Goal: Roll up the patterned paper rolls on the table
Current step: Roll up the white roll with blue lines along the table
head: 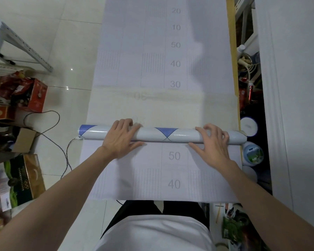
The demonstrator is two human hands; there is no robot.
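The paper roll [161, 134] lies across the surface [232, 42] from the left edge to the right edge, nearer to the near edge than to the far one. It looks light and glossy, so I judge it slippery and easy to dent. The loose sheet [152, 178] is thin and may crease, or wind crooked if one end runs ahead. A good hold is well apart, on both sides of the middle. The left hand [121, 140] and the right hand [213, 144] each curve their fingers over the top of the roll, with the thumbs at its near side. On the floor [71, 42] at the left are cardboard boxes [31, 95] and a cable [62, 151]; round containers [252, 153] stand just beside the right edge
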